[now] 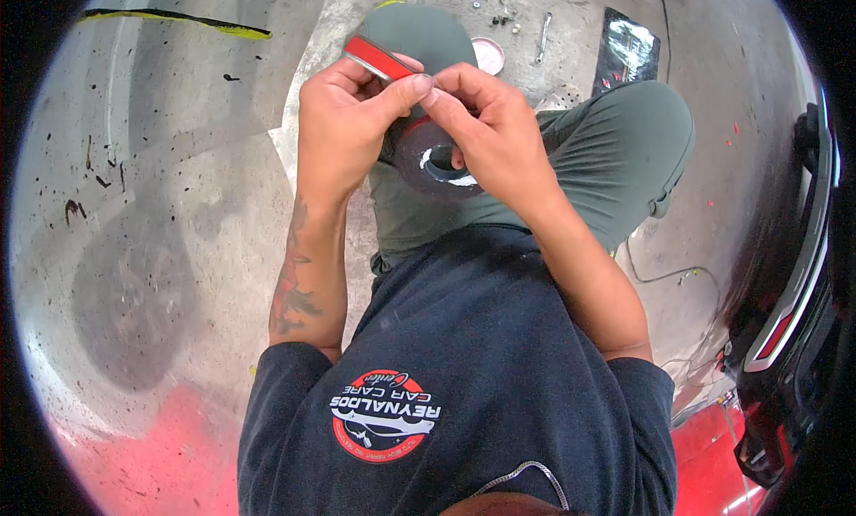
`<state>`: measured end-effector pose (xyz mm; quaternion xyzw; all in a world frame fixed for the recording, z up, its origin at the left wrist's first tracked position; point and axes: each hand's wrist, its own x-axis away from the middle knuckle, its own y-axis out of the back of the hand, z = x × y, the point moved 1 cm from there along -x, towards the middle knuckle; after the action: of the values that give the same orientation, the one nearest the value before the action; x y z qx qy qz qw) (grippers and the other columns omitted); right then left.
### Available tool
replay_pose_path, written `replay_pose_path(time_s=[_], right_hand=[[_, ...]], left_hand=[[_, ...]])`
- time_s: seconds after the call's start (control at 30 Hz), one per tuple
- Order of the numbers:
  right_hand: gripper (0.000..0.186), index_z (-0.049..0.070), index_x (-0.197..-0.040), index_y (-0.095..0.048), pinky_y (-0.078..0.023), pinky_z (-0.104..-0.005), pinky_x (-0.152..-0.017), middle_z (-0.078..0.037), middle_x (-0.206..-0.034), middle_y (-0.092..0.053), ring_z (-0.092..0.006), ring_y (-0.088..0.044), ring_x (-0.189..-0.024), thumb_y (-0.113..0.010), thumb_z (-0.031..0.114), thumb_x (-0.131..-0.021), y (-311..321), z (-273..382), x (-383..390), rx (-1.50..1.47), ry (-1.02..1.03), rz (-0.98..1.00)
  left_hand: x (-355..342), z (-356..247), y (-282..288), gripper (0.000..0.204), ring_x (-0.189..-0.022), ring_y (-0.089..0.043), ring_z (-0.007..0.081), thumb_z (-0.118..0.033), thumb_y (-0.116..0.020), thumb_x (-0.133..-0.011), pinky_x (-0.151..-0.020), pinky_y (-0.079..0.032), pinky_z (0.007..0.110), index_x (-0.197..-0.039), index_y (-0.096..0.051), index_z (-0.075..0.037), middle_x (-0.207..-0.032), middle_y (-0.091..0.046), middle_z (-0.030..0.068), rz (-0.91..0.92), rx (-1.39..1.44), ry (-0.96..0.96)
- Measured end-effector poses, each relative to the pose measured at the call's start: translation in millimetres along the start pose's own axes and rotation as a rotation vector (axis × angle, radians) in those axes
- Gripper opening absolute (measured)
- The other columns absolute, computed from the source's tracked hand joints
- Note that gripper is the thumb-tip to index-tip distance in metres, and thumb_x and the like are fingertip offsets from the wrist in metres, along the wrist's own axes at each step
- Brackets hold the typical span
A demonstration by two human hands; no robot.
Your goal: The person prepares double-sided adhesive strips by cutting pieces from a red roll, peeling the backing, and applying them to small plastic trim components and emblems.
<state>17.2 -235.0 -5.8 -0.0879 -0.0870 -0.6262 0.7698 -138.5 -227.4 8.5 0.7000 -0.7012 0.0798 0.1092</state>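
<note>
My left hand (343,128) is closed round a narrow piece of trim (382,60), red on its face with a silver edge. The piece slants down toward my right hand. My right hand (490,128) is pinched, thumb and forefinger meeting my left thumb at the trim's lower end; whatever lies between those fingertips is too small to make out. Below the fingers hangs a dark roll of tape (412,164) with a reddish edge, a finger of my right hand hooked in its hole. Both hands are above my bent legs.
On the floor ahead lie a wrench (543,37), a round pinkish lid (488,56), small dark parts (501,20) and a shiny black packet (627,49). A black-and-yellow strip (178,19) lies far left. A car part with silver trim (794,289) stands at right, near a cable (669,277).
</note>
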Motion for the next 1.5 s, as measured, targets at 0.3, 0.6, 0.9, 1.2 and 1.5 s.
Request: replay_pose_path(time_s=[0.3,0.6,0.9,1.2,1.5], right_hand=[[0.022,0.002,-0.094,-0.065,-0.044,-0.0337,-0.057,-0.012,-0.069,-0.062,-0.0193,-0.059,-0.061,-0.059,0.024,-0.091,13,13,3,0.232,-0.014,0.069],[0.027,0.013,-0.096,-0.068,-0.048,-0.0423,-0.061,-0.010,-0.071,-0.065,-0.0297,-0.064,-0.067,-0.054,0.035,-0.091,31,26,-10,0.552,0.049,0.139],[0.018,0.013,-0.095,-0.066,-0.052,-0.0452,-0.067,-0.012,-0.081,-0.067,-0.0311,-0.066,-0.077,-0.054,0.023,-0.087,60,40,2,0.966,0.214,0.322],[0.017,0.007,-0.089,-0.057,-0.049,-0.0446,-0.064,-0.008,-0.081,-0.066,-0.0315,-0.065,-0.075,-0.062,0.024,-0.086,99,-3,21,0.660,0.431,0.024],[0.021,0.006,-0.099,-0.060,-0.045,-0.0412,-0.086,-0.012,-0.107,-0.064,-0.0295,-0.060,-0.102,-0.068,0.020,-0.086,151,-6,33,0.547,0.585,-0.152]], left_hand=[[-10,11,9,0.022,-0.074,-0.066,0.0166,-0.015,-0.063,-0.094,-0.066,-0.054,0.029,-0.095,-0.068,0.006,-0.092,-0.070,0.0150,0.039,0.445,0.100],[-12,10,31,0.030,-0.083,-0.069,0.0244,-0.018,-0.060,-0.095,-0.080,-0.059,0.038,-0.101,-0.065,0.011,-0.096,-0.068,0.0194,0.093,0.390,0.097],[-8,-43,-10,0.020,-0.071,-0.064,0.0131,-0.015,-0.071,-0.084,-0.066,-0.049,0.027,-0.097,-0.072,0.001,-0.081,-0.071,0.0094,0.436,-0.715,-0.100],[-12,-44,-75,0.014,-0.063,-0.059,0.0105,-0.004,-0.068,-0.084,-0.061,-0.047,0.025,-0.096,-0.070,0.003,-0.072,-0.068,0.0090,0.514,-0.798,-0.168],[-22,-45,-109,0.007,-0.061,-0.055,0.0113,-0.003,-0.067,-0.084,-0.059,-0.046,0.027,-0.089,-0.067,0.002,-0.071,-0.063,0.0097,0.571,-0.936,0.004]])
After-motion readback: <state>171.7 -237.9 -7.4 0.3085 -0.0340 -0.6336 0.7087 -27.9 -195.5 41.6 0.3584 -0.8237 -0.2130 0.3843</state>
